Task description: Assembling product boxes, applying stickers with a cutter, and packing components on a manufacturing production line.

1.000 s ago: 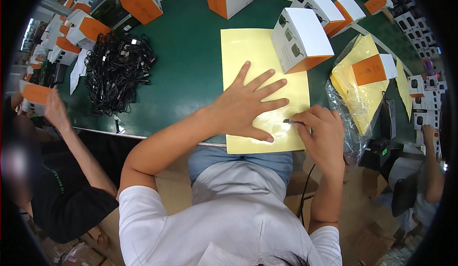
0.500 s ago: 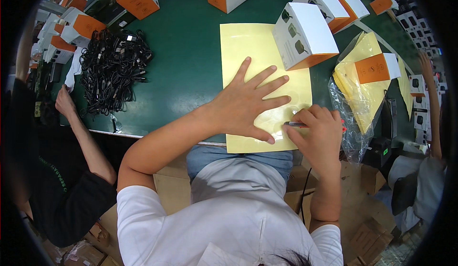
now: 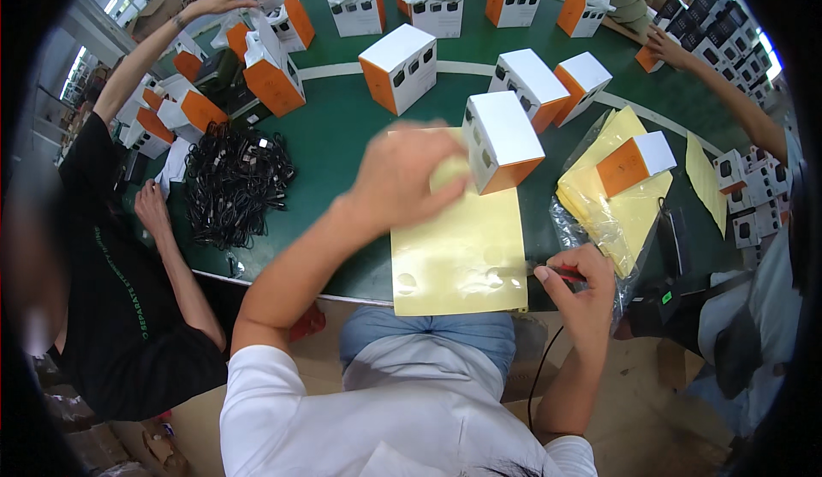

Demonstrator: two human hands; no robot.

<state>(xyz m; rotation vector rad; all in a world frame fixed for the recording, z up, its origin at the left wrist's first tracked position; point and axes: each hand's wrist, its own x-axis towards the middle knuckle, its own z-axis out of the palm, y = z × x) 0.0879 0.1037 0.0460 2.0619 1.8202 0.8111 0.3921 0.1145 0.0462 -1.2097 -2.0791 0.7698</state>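
A yellow sheet [image 3: 458, 267] lies on the green table in front of me, its lower edge reaching the table's edge. My left hand [image 3: 409, 177] is over the upper part of the sheet, beside a white-and-orange box [image 3: 507, 126] standing at the sheet's upper right corner. Motion smears its fingers, so I cannot see whether they grip anything. My right hand [image 3: 584, 284] is closed around a slim red-and-black pen-like tool [image 3: 565, 273], just off the sheet's right edge. The tool's tip points left, toward the sheet.
More yellow sheets [image 3: 585, 187] lie in a clear plastic bag on the right, a small box [image 3: 638, 164] on top. Left is a pile of black cables [image 3: 235, 186]. White-and-orange boxes [image 3: 398, 68] stand farther back. Co-workers' hands [image 3: 154, 210] appear on both sides.
My left hand has left its flat, spread pose on the sheet and moved up toward the box. My right hand has drawn the tool back off the sheet. The view has tilted upward.
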